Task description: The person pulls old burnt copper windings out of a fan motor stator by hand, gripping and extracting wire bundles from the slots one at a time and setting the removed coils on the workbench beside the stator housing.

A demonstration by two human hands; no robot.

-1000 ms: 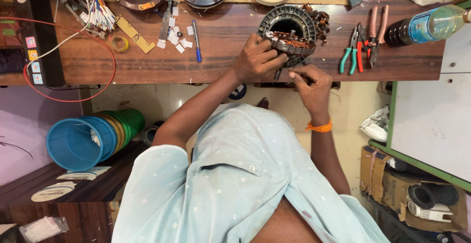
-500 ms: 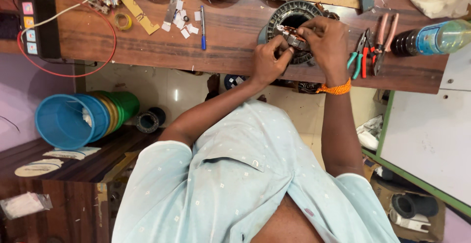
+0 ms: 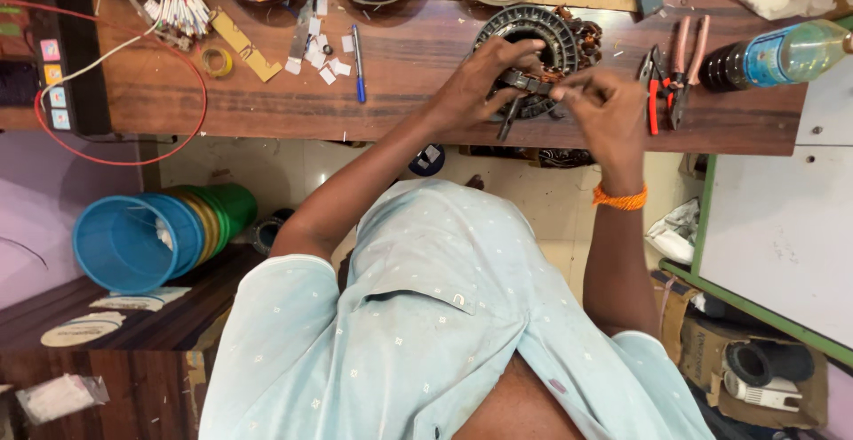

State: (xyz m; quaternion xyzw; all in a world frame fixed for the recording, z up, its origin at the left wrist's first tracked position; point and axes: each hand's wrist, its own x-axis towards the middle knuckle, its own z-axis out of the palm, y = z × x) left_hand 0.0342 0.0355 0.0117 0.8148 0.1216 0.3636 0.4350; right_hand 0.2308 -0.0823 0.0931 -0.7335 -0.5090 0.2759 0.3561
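A round dark motor stator (image 3: 569, 36) with copper windings lies on the wooden bench (image 3: 418, 102). My left hand (image 3: 480, 84) curls over the stator's near rim and grips it. A thin dark tool (image 3: 511, 118) hangs down under its fingers. My right hand (image 3: 609, 111), with an orange thread band on the wrist, is just to the right of it. Its fingertips are pinched together on a small dark part at the stator's near edge. What exactly they pinch is too small to tell.
Red-handled pliers (image 3: 651, 84), pink-handled cutters (image 3: 689, 53) and a lying bottle (image 3: 773, 53) sit right of the stator. A blue pen (image 3: 357, 62), white paper bits (image 3: 320, 53), a tape roll (image 3: 213, 60) and a red wire (image 3: 133, 151) lie to the left. Stacked buckets (image 3: 133, 240) stand below.
My right hand rose from the bench's near edge to the stator, then shifted slightly right with fingertips pinched. My left hand stayed on the stator's rim.
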